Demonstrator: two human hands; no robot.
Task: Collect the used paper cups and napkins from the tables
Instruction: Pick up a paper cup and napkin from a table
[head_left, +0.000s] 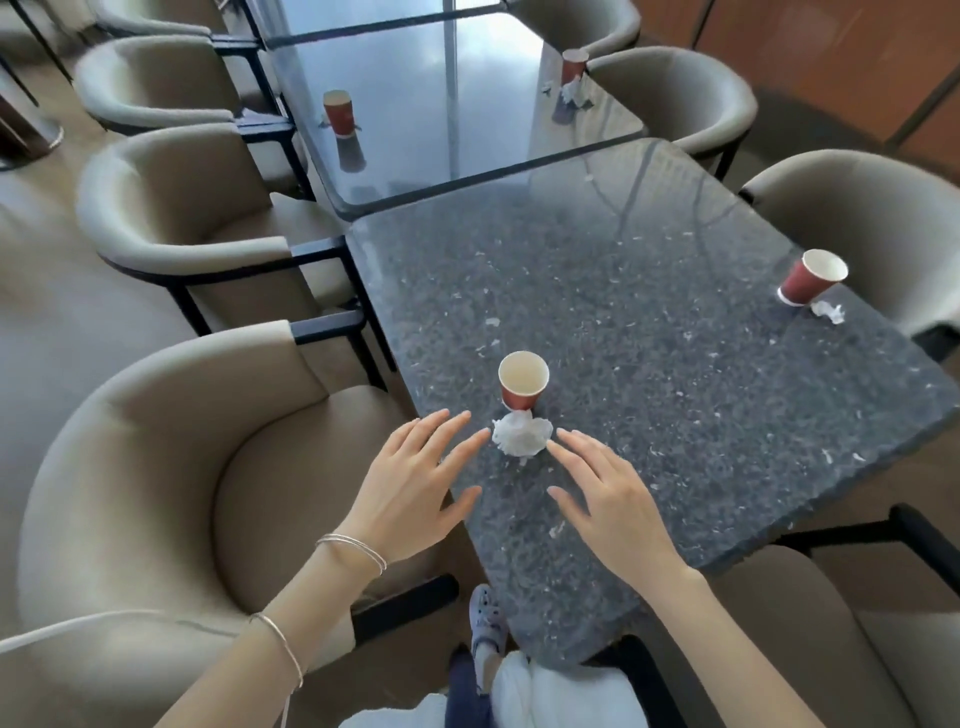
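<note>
A red paper cup (522, 380) stands upright on the near speckled dark table (675, 364), with a crumpled white napkin (521, 436) just in front of it. My left hand (415, 483) and my right hand (602, 493) hover on either side of the napkin, fingers spread, holding nothing. A second red cup (811, 278) with a small napkin (829, 312) sits at the right edge. On the far glossy table (441, 130) stand a cup (338, 111) at the left and a cup (573, 66) with a napkin (571, 93) at the right.
Beige padded armchairs line both sides: one close on my left (156, 467), more behind it (171, 208), others on the right (872, 218). The near table's front corner is just before my feet (485, 618).
</note>
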